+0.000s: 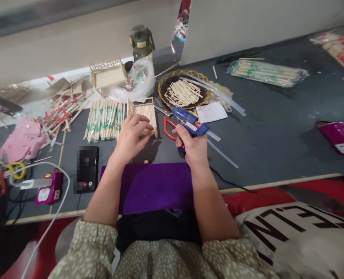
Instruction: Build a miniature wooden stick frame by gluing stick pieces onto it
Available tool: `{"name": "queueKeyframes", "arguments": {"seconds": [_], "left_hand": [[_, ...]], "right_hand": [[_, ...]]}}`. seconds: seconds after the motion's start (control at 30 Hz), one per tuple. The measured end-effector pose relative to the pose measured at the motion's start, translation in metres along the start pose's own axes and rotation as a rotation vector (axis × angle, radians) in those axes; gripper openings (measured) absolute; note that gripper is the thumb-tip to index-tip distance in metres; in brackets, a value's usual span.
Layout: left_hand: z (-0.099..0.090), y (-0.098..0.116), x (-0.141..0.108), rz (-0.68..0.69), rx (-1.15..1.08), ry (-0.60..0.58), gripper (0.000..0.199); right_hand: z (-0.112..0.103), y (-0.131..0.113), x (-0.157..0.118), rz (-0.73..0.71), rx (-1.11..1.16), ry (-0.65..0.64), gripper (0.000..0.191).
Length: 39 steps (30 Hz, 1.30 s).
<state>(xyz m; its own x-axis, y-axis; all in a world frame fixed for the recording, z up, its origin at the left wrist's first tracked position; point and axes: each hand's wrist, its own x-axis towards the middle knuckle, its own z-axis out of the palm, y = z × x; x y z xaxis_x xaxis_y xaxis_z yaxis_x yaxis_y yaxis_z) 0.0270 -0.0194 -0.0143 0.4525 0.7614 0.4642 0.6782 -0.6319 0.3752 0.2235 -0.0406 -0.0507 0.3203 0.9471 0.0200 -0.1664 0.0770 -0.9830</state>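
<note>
In my right hand (192, 145) is a blue hot glue gun (189, 121), its nozzle pointing up and left toward the basket. My left hand (134, 135) is curled over the near left part of a small model bed-like frame (144, 110) made of wooden sticks, thumb and fingertips at its near edge. The palm side of that hand is hidden. Between the hands, orange-handled scissors (168, 130) lie with their blades partly under the glue gun. A small wooden piece (146, 161) rests near the purple mat (157, 190).
Wrapped chopsticks (104, 120) lie left of the model. Behind are a larger stick model (109, 77), a plastic bag (144, 79), a bottle (142, 42) and a basket (160, 91) of cut sticks. A phone (89, 168), power strip (49, 188) and white cable (69, 182) sit left; glue sticks (222, 153) lie right.
</note>
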Motion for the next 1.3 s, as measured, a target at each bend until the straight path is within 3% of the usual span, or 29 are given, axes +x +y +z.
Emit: {"name": "queueKeyframes", "arguments": {"seconds": [0.3,0.63,0.83,1.3], "left_hand": [[0.004,-0.005,0.001,0.063,0.14,-0.005,0.008],[0.01,-0.005,0.001,-0.046,0.184,-0.031,0.01],[0.009,-0.003,0.002,-0.111,0.164,-0.043,0.023],[0.007,0.0,0.012,-0.114,0.181,-0.131,0.04]], "right_hand": [[-0.001,0.0,0.0,0.026,-0.014,-0.014,0.032],[0.0,0.001,-0.001,0.011,0.004,-0.025,0.032],[0.001,0.0,-0.002,0.019,0.016,-0.016,0.031],[0.001,-0.005,-0.005,0.048,-0.059,-0.039,0.036]]}}
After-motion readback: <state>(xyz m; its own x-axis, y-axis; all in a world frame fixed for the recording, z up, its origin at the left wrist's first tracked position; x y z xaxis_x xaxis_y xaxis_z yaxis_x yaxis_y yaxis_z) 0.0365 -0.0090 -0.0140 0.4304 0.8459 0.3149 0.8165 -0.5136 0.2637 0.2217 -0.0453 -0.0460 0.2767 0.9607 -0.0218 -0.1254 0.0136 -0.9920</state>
